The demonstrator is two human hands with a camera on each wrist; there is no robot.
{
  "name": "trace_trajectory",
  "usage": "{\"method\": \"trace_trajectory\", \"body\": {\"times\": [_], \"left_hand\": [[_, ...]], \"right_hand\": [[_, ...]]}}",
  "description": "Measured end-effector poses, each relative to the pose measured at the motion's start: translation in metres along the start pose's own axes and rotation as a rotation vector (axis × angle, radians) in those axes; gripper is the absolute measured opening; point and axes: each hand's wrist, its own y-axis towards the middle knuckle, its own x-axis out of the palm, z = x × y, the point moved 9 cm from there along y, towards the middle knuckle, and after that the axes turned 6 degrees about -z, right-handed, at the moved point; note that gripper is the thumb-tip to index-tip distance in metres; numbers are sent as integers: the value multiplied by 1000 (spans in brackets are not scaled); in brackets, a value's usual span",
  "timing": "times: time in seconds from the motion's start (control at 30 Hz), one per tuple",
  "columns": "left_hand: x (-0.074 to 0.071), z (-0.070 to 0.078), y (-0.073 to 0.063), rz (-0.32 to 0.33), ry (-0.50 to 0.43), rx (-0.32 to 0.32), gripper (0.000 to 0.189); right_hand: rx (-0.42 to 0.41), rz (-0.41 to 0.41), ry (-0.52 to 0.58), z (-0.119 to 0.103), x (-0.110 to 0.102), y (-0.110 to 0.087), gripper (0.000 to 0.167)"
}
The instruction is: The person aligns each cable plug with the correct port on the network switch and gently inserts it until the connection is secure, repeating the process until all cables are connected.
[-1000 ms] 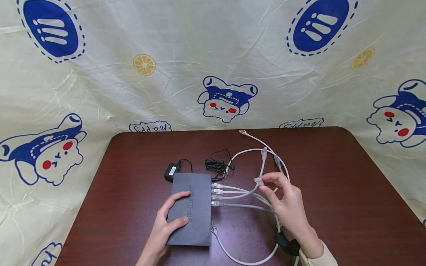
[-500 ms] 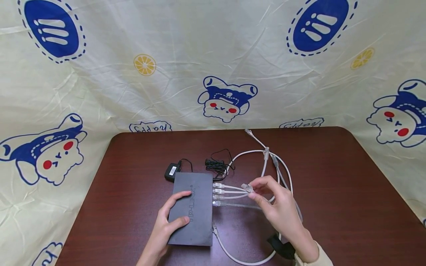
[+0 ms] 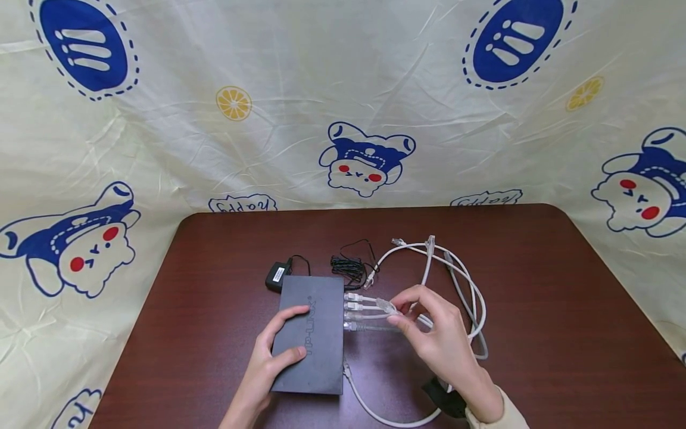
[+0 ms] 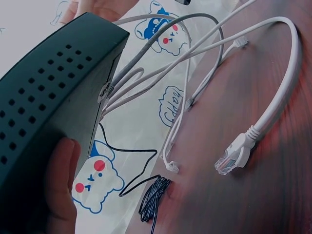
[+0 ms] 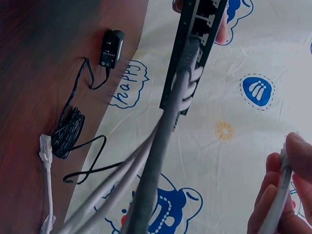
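Observation:
My left hand grips a dark TP-Link network switch, thumb and a finger on top. Several Ethernet cable plugs sit in its right side, the grey cable among them; open ports show above it in the right wrist view. Just right of the switch, my right hand pinches the clear plug of another Ethernet cable between thumb and forefinger. That plug is apart from the ports in the right wrist view, where the fingers partly cover it.
A black power adapter and its bundled cord lie behind the switch. Loose cable ends rest at the back of the brown table. A white plug lies near the switch's front right edge.
My right hand has moved left toward the switch with the pinched plug, and the loose cables trailing from it have shifted. My left hand and the switch have hardly moved.

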Motion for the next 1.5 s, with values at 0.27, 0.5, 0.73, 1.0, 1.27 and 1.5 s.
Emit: {"method": "trace_trajectory", "body": {"times": [0.27, 0.5, 0.73, 1.0, 1.27, 1.5], "left_hand": [[1, 0, 1, 3, -3, -4, 56], [2, 0, 2, 2, -19, -12, 56], [3, -1, 2, -4, -29, -10, 56], [3, -1, 2, -8, -39, -8, 56], [2, 0, 2, -13, -63, 2, 57], [2, 3, 2, -8, -67, 15, 57]], "right_hand": [[30, -65, 110, 2, 15, -1, 36], [12, -97, 146, 0, 25, -1, 33], [9, -143, 123, 0, 33, 0, 33], [-27, -127, 52, 2, 41, -4, 37], [-29, -150, 16, -2, 46, -6, 36], [-121, -140, -27, -10, 52, -11, 35]]}}
